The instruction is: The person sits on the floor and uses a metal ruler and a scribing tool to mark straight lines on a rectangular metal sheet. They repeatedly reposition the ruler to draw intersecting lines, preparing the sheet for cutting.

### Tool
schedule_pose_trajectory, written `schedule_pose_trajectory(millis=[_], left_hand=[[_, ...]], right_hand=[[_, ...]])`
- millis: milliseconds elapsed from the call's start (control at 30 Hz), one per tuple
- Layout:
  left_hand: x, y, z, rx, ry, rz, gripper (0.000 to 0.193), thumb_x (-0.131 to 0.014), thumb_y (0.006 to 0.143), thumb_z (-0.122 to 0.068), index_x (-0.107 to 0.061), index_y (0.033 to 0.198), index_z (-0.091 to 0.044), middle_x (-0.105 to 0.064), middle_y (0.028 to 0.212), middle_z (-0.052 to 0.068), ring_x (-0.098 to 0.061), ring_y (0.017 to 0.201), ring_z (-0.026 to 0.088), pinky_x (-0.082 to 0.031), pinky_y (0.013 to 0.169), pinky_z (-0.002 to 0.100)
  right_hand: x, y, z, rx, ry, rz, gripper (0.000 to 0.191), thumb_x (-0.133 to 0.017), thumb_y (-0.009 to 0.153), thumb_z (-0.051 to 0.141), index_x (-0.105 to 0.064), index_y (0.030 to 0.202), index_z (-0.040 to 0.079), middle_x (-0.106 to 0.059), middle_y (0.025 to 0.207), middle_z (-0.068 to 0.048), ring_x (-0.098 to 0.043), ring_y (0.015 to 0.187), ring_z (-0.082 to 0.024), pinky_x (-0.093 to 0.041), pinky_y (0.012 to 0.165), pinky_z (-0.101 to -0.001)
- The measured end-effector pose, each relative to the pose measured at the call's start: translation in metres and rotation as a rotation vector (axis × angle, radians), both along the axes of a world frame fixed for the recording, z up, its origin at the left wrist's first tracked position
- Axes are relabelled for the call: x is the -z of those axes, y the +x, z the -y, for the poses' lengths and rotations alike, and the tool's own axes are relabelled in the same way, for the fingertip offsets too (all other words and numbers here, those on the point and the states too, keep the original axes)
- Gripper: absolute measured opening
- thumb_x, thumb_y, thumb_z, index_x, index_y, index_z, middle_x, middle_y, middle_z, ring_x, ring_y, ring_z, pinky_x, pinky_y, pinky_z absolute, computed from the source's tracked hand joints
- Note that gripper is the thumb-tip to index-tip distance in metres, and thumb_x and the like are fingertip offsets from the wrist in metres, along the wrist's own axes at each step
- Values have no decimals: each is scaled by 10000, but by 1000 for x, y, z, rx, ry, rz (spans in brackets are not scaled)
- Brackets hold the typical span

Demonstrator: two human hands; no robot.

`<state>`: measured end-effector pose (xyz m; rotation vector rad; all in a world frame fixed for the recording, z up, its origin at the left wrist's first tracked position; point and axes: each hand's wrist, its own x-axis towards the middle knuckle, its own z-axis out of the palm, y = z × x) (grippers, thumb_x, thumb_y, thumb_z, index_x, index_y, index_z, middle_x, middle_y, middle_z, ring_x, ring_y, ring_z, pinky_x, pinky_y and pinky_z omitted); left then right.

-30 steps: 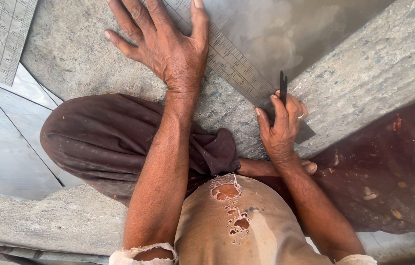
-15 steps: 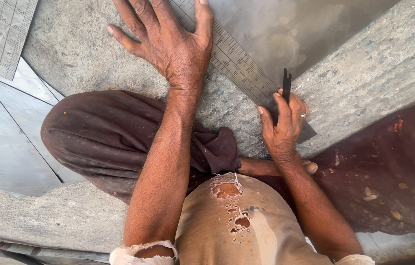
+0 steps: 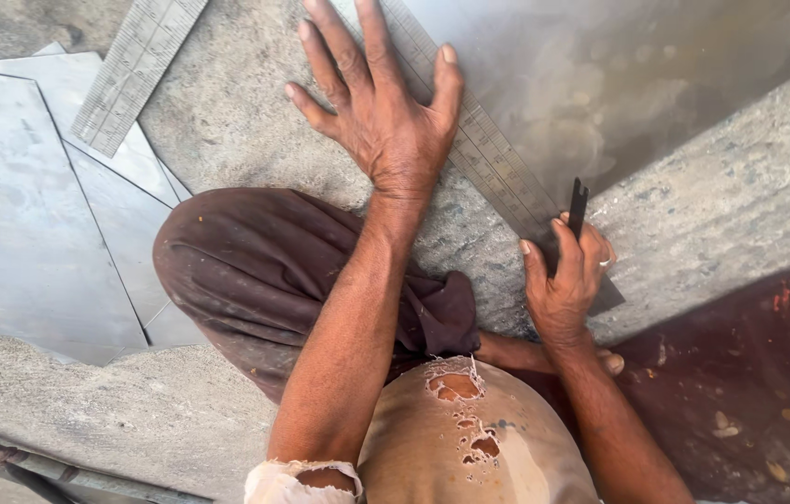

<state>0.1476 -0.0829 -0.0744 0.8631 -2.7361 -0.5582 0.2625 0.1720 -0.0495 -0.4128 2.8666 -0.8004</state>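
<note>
1. The left hand (image 3: 385,121) lies flat, palm down, fingers (image 3: 325,61) spread wide, pressing on a long steel ruler (image 3: 488,159) that runs diagonally from far centre toward the near right.
2. The ruler is a narrow grey metal strip, dull and scuffed, with fine graduation marks along its edge; its far end passes under the left palm and its near end lies beneath the right hand.
3. The right hand (image 3: 565,280) has its fingers curled and pressed together around a thin dark scribing tool (image 3: 578,207), whose notched upper end sticks up above the knuckles — its tip is hidden, right at the ruler's edge.
4. Ruler and hands rest on a broad metal sheet (image 3: 675,103), grey and cloudy with pale smudges, lying on the floor at far right.
5. A second steel ruler (image 3: 133,70) lies at far left, well apart, over stacked flat metal sheets (image 3: 21,215).
6. The person's bent knee in brown trousers (image 3: 255,271) sits near, between the two arms, with a torn tan shirt (image 3: 469,439) below.
</note>
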Motion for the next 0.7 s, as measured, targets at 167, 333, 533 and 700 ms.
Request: schedule_pose_trajectory(millis=[167, 333, 533, 700], left_hand=[[6, 2, 1, -11, 11, 18, 896, -642, 990, -580, -175, 1666, -220, -11, 1734, 146, -28, 1600, 338, 12, 1257, 750], [0, -1, 3, -22, 43, 62, 892, -637, 983, -588, -214, 1664, -197, -30, 1753, 151, -47, 1616, 365, 10, 1266, 761], [-5, -9, 10, -22, 89, 120, 881, -635, 966, -579, -277, 1650, -154, -51, 1743, 183, -53, 1633, 401, 30, 1261, 776], [-6, -17, 16, -40, 106, 161, 861, -642, 945, -571, -344, 1626, -137, -112, 1727, 208, -95, 1614, 408, 26, 1245, 759]], right_hand=[[0, 0, 2, 0, 23, -2, 478, -806, 989, 173, -573, 1367, -2, -549, 1386, -164, -482, 1336, -324, -380, 1147, -516], [1, -2, 3, -3, 2, -4, 474, -801, 989, 151, -563, 1369, -4, -550, 1389, -167, -496, 1328, -327, -394, 1134, -512], [1, -10, 12, 5, 7, -45, 453, -814, 948, 133, -591, 1314, -16, -595, 1338, -175, -526, 1273, -336, -399, 1099, -495], [1, -17, 24, 33, 26, -31, 459, -818, 906, 122, -600, 1283, -24, -609, 1300, -180, -530, 1261, -345, -419, 1089, -496]])
